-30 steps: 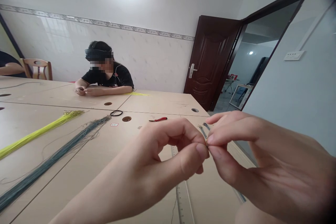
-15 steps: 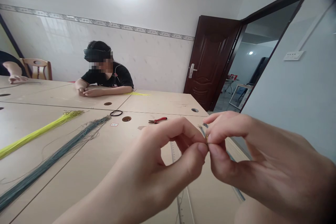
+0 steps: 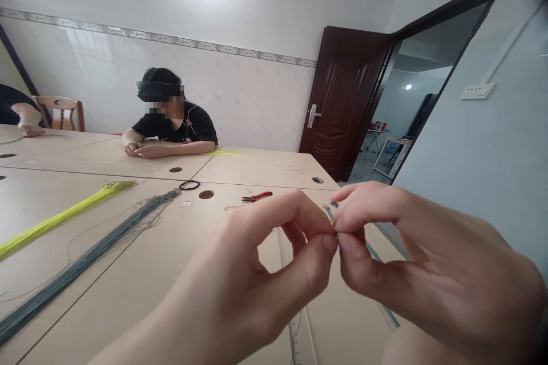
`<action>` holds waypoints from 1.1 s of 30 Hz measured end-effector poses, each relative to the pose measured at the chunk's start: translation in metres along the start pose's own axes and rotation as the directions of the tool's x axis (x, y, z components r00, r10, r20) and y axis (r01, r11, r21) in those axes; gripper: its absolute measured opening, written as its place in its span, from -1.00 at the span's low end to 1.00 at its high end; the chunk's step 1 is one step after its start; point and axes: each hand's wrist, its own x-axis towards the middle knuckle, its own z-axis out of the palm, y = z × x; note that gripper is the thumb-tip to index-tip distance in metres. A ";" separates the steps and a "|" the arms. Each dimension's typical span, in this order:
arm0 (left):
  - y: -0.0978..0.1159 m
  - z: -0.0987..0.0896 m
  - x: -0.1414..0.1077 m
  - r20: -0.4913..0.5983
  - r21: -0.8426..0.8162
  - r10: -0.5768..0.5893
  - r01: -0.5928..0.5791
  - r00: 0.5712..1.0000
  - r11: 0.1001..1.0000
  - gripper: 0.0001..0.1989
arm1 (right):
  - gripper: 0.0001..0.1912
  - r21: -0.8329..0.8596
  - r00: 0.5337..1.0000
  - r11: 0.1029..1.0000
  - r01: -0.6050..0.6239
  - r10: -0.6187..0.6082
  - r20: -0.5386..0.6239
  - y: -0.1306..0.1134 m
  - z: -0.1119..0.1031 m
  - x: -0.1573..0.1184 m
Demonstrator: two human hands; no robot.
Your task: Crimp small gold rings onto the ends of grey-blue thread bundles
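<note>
My left hand (image 3: 282, 268) and my right hand (image 3: 411, 256) meet right of centre, above the table (image 3: 171, 296). Thumb and forefinger of each are pinched together, tips touching the other hand's. Between the fingertips a tiny dark bit shows, too small to make out. Behind the hands lie a clear ruler (image 3: 295, 331) and more blue-grey strands (image 3: 389, 313), partly covered by my right hand. Red-handled pliers (image 3: 257, 197) rest just beyond my left hand.
A yellow bundle of strands (image 3: 64, 214) and a blue-grey bundle (image 3: 89, 259) lie on the left, near a black ring (image 3: 189, 185). Across the table sits a person (image 3: 171, 114); another person's arm (image 3: 28, 117) is at far left. A brown door (image 3: 346, 97) stands open.
Both pinched hands have shifted very slightly left, and the small yellowish bit between the fingertips now shows as a dark speck. At far left, the other person's hand has moved a little.
</note>
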 end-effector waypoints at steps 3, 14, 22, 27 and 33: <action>0.000 0.000 0.001 -0.005 -0.012 -0.009 0.009 1.000 1.000 -0.87 | -0.85 0.035 1.000 0.999 -0.015 0.014 0.018 0.000 0.001 0.000; 0.000 -0.001 0.001 -0.032 -0.019 -0.018 0.018 0.999 1.000 -0.87 | -0.87 0.045 1.000 0.999 -0.018 0.018 0.008 0.000 0.001 0.001; -0.001 0.001 0.002 -0.039 -0.002 -0.039 0.039 0.998 0.999 -0.85 | -0.86 0.036 1.000 0.999 -0.002 0.001 0.031 0.001 0.002 0.003; -0.001 0.000 0.001 -0.036 -0.008 -0.053 0.052 0.998 0.999 -0.85 | -0.86 0.022 0.999 1.000 0.009 -0.010 0.038 0.001 0.000 0.003; -0.001 0.001 0.001 -0.042 -0.011 -0.060 0.060 0.997 0.998 -0.85 | -0.87 0.003 1.000 1.000 0.022 -0.022 0.012 0.002 0.001 0.001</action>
